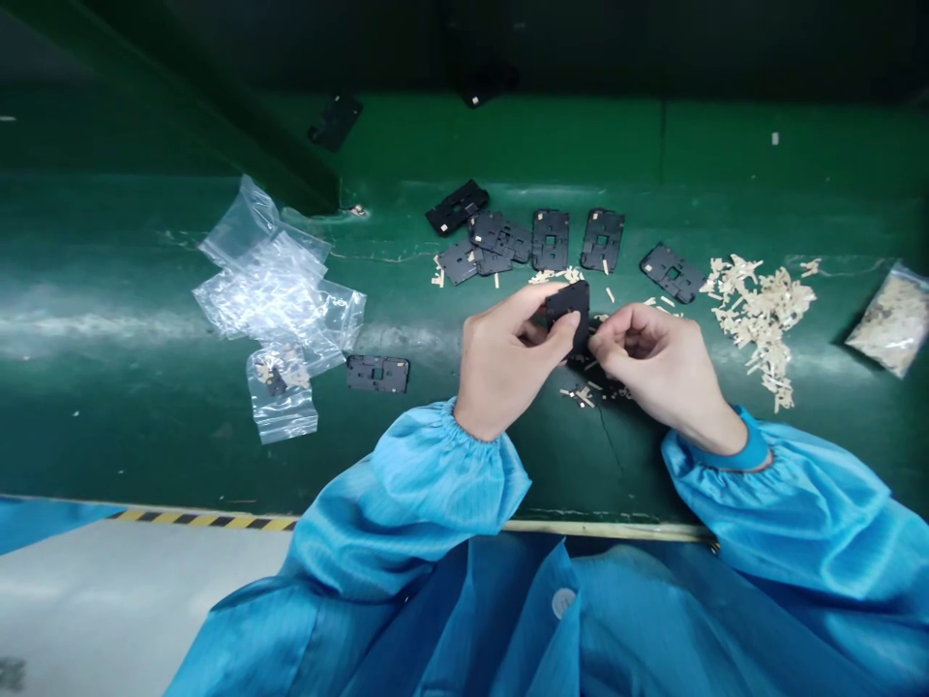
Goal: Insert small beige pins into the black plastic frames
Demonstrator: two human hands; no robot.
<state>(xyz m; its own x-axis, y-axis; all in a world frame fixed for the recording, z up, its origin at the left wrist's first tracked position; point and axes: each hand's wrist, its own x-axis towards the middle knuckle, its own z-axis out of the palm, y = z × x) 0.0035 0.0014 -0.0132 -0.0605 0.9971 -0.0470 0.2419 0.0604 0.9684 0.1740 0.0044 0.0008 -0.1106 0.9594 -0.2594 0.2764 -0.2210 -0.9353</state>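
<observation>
My left hand (508, 360) pinches a black perforated plastic plate (570, 308) between thumb and fingers, raised a little above the green surface. My right hand (648, 360) is right beside it, with its fingertips pinched together at the plate's lower right edge. Whatever those fingertips hold is too small or hidden to tell. Below my hands lie scattered tan strips (581, 395). Several similar black plates (550, 240) lie in a loose row just beyond my hands, and a large heap of tan strips (759, 319) lies to the right of my right hand.
Crumpled clear plastic bags (272, 286) lie at the left, with a black plate (377, 373) beside them. A bag of tan pieces (889, 319) sits at the far right. The green work surface (131, 407) ends at a yellow-and-black striped edge (203, 520). My blue sleeves lie across its front.
</observation>
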